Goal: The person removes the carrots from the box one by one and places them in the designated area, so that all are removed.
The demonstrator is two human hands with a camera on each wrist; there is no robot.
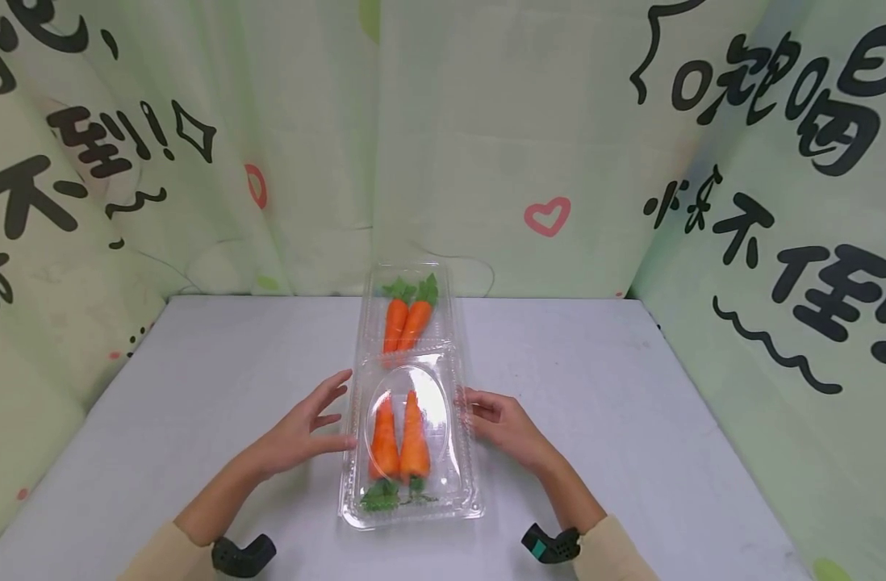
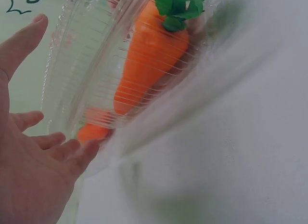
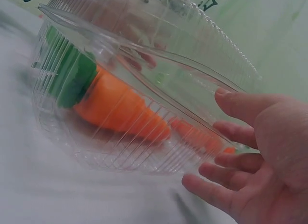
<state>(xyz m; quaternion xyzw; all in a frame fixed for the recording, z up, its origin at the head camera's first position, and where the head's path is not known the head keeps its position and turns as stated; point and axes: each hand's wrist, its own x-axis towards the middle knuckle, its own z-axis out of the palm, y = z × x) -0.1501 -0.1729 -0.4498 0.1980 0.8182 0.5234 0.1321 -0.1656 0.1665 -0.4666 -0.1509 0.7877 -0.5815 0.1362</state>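
While left fingers (image 2: pixel 83 160) are spread, right fingers (image 3: pixel 212 191) parted, clear box (image 1: pixel 452 482) between

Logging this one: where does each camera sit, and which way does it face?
Head: on the head, facing forward and down at the clear packaging and carrots; left hand, right hand and sleeves show.
Left wrist: on that wrist, facing the packaging's side; the left hand shows.
Right wrist: on that wrist, facing the opposite side; the right hand shows.
Both wrist views share the packaging and carrots.
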